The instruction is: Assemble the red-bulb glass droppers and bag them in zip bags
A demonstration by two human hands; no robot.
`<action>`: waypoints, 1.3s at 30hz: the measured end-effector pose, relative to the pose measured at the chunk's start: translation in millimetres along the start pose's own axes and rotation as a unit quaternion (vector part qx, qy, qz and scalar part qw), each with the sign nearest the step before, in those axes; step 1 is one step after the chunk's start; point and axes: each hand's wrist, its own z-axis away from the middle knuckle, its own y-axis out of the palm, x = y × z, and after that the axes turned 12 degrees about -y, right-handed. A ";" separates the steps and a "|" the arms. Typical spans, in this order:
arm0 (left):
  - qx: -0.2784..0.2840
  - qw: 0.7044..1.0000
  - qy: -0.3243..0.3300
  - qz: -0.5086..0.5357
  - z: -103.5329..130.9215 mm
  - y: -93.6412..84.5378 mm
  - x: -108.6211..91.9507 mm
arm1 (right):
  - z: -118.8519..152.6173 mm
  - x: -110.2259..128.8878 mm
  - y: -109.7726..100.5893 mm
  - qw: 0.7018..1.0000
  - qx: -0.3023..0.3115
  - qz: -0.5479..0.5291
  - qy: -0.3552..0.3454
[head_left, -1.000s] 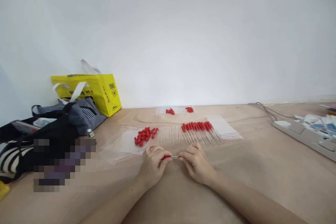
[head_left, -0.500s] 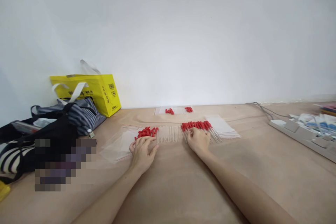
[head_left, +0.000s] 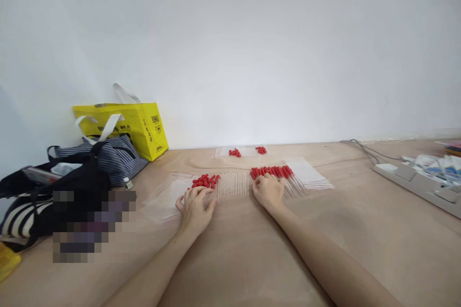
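My left hand rests at the near edge of a loose pile of red rubber bulbs, its thumb apart from the fingers. Beside its thumb stretches a row of thin clear glass tubes, laid side by side. My right hand bends over the left end of a row of droppers, glass tubes capped with red bulbs. Its fingers are closed at the leftmost droppers; the fingertips are partly hidden.
Clear zip bags lie left of the pile, and white sheets or bags right of the droppers. More red bulbs are near the wall. A yellow bag and black bag stand left; a power strip is right.
The view has shifted slightly, moving the scene a little to the right. My right hand has shifted slightly toward me and left relative to the droppers. My left hand stays by the bulbs.
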 end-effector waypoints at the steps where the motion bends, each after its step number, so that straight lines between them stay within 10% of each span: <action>1: -0.011 1.000 -0.014 -0.011 -1.0 -0.9 0.6 | 0.1 1.2 -0.3 1.000 0.016 0.011 -0.002; 16: -0.091 0.992 0.034 -0.081 -17.0 5.6 1.7 | 10.0 11.1 -14.3 0.994 0.077 0.055 -0.053; 27: 0.083 0.989 0.060 -0.107 -97.5 31.0 -17.2 | 54.9 -35.2 -32.4 0.955 0.049 -0.120 -0.267; 39: 0.085 0.995 0.001 0.060 -81.5 14.7 -27.9 | 51.9 -31.5 -31.2 0.952 0.062 -0.152 -0.259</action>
